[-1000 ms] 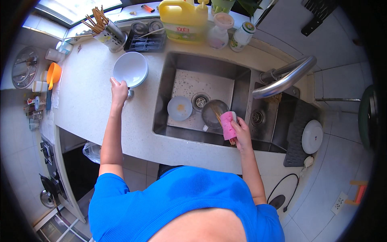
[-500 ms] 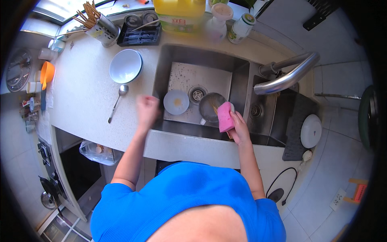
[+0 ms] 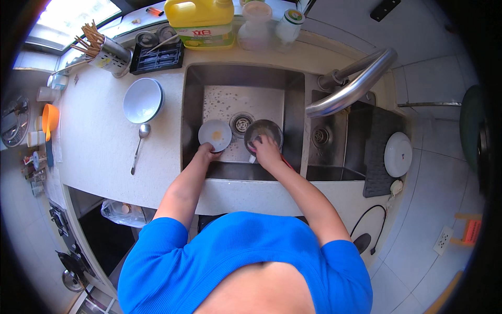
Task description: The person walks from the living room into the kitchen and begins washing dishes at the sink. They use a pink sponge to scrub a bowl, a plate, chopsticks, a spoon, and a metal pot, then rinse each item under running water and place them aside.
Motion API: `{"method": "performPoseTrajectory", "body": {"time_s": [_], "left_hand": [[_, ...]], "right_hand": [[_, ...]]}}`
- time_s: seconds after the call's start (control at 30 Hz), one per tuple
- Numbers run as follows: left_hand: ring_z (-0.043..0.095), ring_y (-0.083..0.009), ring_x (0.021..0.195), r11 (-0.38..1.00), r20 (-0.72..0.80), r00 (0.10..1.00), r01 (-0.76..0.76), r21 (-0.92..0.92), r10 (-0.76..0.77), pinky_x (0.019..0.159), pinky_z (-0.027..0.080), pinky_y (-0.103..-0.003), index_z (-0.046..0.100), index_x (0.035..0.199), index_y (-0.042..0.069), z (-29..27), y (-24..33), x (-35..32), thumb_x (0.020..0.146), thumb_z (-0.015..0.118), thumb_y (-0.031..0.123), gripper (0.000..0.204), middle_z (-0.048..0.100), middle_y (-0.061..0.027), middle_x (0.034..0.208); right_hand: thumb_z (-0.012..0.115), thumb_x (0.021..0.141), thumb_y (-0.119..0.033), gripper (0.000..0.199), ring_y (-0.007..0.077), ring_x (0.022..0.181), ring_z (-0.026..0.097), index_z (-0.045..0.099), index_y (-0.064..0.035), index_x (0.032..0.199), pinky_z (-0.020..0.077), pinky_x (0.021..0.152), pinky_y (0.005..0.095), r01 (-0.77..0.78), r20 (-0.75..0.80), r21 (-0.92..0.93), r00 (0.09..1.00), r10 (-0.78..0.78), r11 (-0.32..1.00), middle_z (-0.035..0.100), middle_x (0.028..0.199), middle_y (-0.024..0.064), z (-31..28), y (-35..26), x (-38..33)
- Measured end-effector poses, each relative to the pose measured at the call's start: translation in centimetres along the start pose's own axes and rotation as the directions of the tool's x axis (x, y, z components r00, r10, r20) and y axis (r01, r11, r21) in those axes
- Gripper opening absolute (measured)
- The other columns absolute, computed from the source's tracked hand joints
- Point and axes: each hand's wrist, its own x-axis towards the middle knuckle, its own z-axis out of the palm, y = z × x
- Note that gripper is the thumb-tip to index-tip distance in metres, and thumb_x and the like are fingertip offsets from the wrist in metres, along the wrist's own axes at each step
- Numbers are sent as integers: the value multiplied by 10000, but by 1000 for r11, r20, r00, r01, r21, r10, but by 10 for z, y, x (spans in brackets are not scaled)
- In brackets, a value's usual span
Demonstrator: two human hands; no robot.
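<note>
At frame centre, the left hand [image 3: 207,153] grips a small white dish [image 3: 215,135] while the right hand [image 3: 266,150] presses a pink sponge [image 3: 251,148] against a metal bowl [image 3: 263,133] in the sink [image 3: 243,78].

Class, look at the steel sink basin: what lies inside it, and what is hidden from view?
Inside the sink sit a small white dish at the left hand, a dark bowl under the right hand, and the drain. The right hand covers part of the bowl's inside.
</note>
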Motion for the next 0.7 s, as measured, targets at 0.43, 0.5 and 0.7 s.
{"method": "performPoseTrajectory", "body": {"time_s": [0.43, 0.5, 0.7], "left_hand": [[526, -302, 930, 341, 438, 526, -834, 434, 729, 793, 410, -375, 465, 1121, 57, 26, 15, -131, 769, 516, 296, 428, 537, -145, 1026], [522, -317, 973, -35, 549, 244, -893, 449, 799, 806, 409, -369, 451, 1137, 47, 42, 9, -156, 820, 492, 349, 440, 532, -182, 1061], [547, -300, 926, -40, 686, 205, -946, 323, 699, 799, 411, -351, 500, 1071, -32, 62, -20, -183, 864, 432, 397, 481, 576, -204, 949]], "right_hand": [[573, 800, -243, 403, 241, 939, 544, 489, 3, 1108, 451, 771, 362, -407, 383, 913, 838, 389, -21, 554, 1047, 145, -40, -31, 35], [487, 869, -212, 286, 221, 921, 544, 472, -24, 1083, 458, 773, 424, -419, 594, 726, 781, 191, -545, 542, 1011, 103, -57, -53, 47], [490, 864, -152, 255, 187, 873, 539, 476, -18, 1080, 461, 759, 342, -89, 390, 866, 736, 553, -492, 540, 988, 109, -45, -81, 76]]}}
